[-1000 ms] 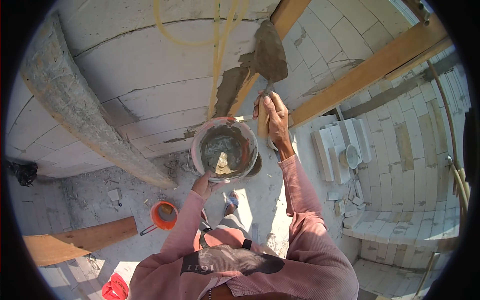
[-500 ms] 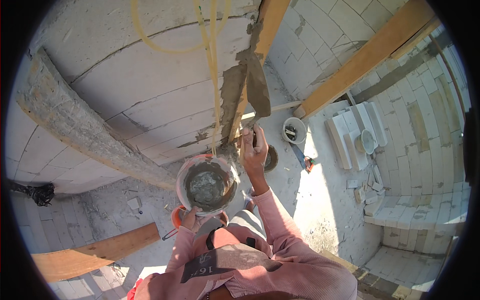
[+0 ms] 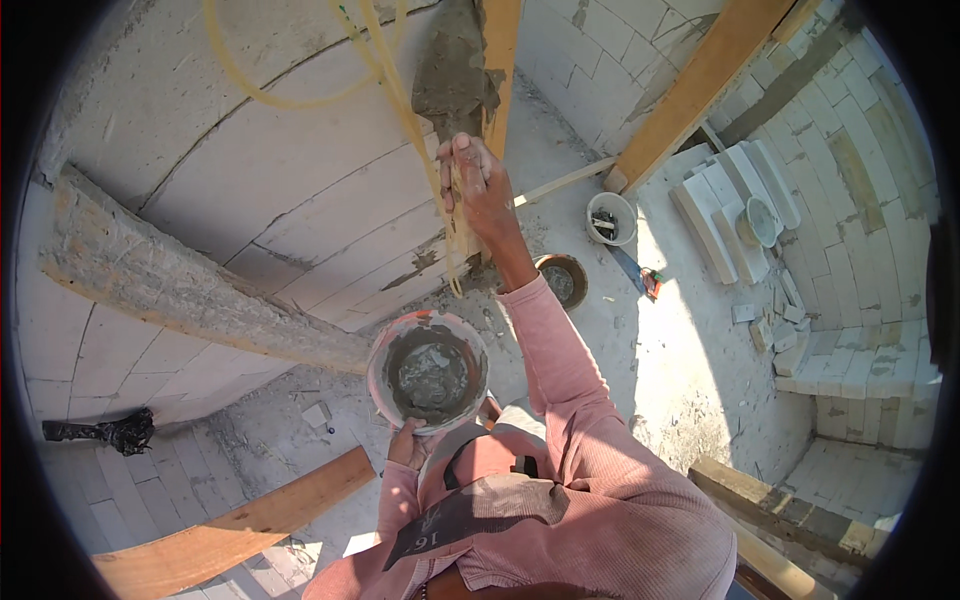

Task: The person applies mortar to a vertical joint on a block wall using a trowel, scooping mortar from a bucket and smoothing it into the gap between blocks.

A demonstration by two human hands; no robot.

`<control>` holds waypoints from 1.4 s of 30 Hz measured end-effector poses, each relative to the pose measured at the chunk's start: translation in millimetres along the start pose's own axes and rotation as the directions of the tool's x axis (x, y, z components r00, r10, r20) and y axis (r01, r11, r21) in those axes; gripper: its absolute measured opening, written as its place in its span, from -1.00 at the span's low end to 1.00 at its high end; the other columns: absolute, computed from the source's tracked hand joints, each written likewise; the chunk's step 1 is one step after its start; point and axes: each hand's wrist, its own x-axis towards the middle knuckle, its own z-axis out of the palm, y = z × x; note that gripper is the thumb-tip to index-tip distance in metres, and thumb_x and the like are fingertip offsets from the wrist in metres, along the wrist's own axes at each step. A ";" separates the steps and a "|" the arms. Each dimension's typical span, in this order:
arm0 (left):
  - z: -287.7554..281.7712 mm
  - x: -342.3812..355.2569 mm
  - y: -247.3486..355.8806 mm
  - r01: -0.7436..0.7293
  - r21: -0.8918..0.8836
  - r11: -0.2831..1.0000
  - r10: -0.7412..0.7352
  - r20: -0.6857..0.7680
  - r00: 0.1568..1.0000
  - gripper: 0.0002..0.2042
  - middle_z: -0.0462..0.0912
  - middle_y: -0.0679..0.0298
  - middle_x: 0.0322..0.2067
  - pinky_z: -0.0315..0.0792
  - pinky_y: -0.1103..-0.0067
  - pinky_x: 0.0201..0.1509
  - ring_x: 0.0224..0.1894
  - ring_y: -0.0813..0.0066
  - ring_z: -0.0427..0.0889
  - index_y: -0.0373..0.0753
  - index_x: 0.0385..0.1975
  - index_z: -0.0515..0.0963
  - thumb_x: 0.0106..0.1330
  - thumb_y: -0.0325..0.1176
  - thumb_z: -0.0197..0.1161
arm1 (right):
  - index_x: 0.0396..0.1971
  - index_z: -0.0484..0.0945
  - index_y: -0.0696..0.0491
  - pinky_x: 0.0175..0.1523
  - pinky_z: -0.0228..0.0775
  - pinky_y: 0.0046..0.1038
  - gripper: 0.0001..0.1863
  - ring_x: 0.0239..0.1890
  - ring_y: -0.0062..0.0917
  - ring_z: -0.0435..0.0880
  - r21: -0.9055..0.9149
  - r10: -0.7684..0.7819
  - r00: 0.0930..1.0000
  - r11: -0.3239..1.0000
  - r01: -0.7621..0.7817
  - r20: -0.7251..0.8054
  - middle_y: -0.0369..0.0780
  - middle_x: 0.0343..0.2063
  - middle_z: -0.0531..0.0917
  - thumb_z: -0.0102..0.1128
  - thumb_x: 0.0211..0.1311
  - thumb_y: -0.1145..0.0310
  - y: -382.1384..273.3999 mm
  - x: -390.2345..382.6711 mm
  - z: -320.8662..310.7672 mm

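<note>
My right hand [image 3: 478,195] is closed around the handle of a trowel, raised against the block wall [image 3: 310,190] beside the upright wooden frame [image 3: 501,80]. The mortar-smeared trowel blade [image 3: 448,85] lies along the wall's edge, over a band of wet mortar; where blade ends and mortar begins is hard to tell. My left hand [image 3: 405,445] grips the near rim of a round bucket [image 3: 377,385], holding it in front of my body. Wet grey mortar [image 3: 432,378] lies inside it.
Yellowish hoses [image 3: 395,85] hang down the wall near my right hand. On the floor stand a mortar-stained tub [image 3: 578,270] and a white bucket [image 3: 628,222], with a saw [image 3: 640,275] beside it. White blocks [image 3: 710,225] are stacked at the right; a rough beam [image 3: 200,270] slants at the left.
My right hand and the trowel have moved up and left, from beside the wooden frame onto the wall's edge. My left hand still holds the bucket. The whole view has shifted somewhat.
</note>
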 end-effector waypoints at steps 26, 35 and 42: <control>-39.7 -38.1 -6.6 0.013 -0.010 1.000 -0.015 -0.135 0.991 -0.50 0.51 -0.14 0.15 0.68 0.18 0.19 0.12 -0.03 0.65 -0.50 0.22 0.24 0.28 -0.54 0.14 | 0.05 0.49 0.17 -0.04 0.37 -0.09 -0.64 -0.23 -0.04 0.56 -0.777 0.000 0.996 0.626 -0.068 -0.087 0.02 -0.28 0.55 0.02 0.52 0.18 166.8 -129.1 -148.7; 27.3 -14.5 -33.4 0.039 -0.010 0.999 -0.039 -0.059 0.997 -0.55 0.56 -0.11 0.08 0.75 0.27 0.05 0.05 0.05 0.69 -0.51 0.18 0.28 0.31 -0.51 0.12 | 0.11 0.57 0.00 -0.08 0.53 -0.26 -0.59 -0.13 -0.27 0.60 -0.869 -0.241 0.840 -0.037 0.493 0.486 -0.19 -0.15 0.54 0.35 0.27 0.34 8.9 4.1 -227.5; 18.2 28.5 -87.3 0.022 -0.214 0.977 -0.012 0.047 0.999 -0.77 0.64 0.07 -0.12 0.70 0.32 0.07 -0.06 0.21 0.71 -0.39 -0.03 0.45 0.35 -0.56 0.11 | -0.01 0.67 -0.08 -0.18 0.53 -0.32 -0.67 -0.26 -0.39 0.61 -0.704 -0.318 0.635 -0.194 0.683 0.704 -0.27 -0.22 0.57 0.39 0.22 0.29 -122.7 87.5 -205.6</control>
